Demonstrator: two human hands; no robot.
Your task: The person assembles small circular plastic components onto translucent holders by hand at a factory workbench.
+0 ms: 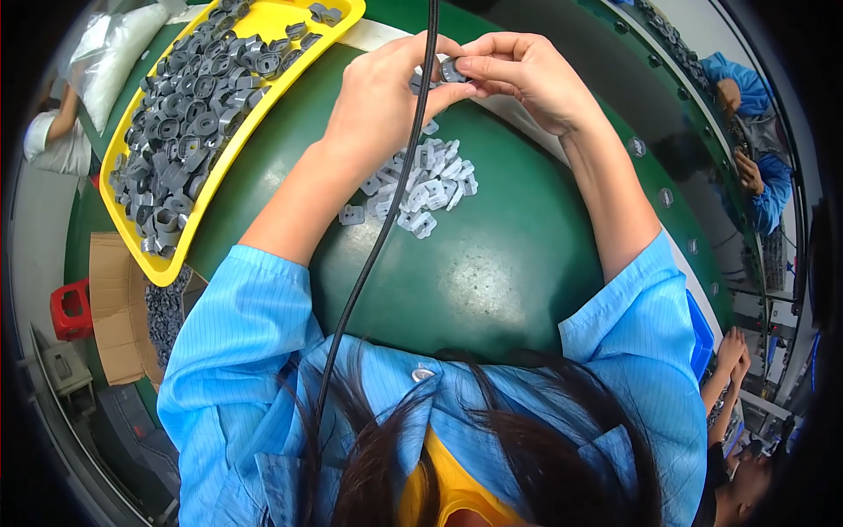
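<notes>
At the top middle, my two hands meet over the green work surface [474, 281]. My right hand [536, 83] pinches a small round dark grey plastic part [453, 69] between thumb and fingers. The fingers of my left hand [373, 97] close around the same part from the other side. More grey shows inside the left hand, partly behind the black cable [378, 246]; whether it is a separate piece I cannot tell. Just below the hands lies a loose pile of small light grey plastic pieces [428, 189].
A yellow tray [165, 272] full of dark grey plastic parts [189, 119] stands at left. Below it are a cardboard box [114, 299] and a red stool [70, 309]. A clear plastic bag [118, 53] lies top left. Co-workers in blue sleeves [771, 193] work along the right, beside a conveyor belt carrying small discs [666, 198].
</notes>
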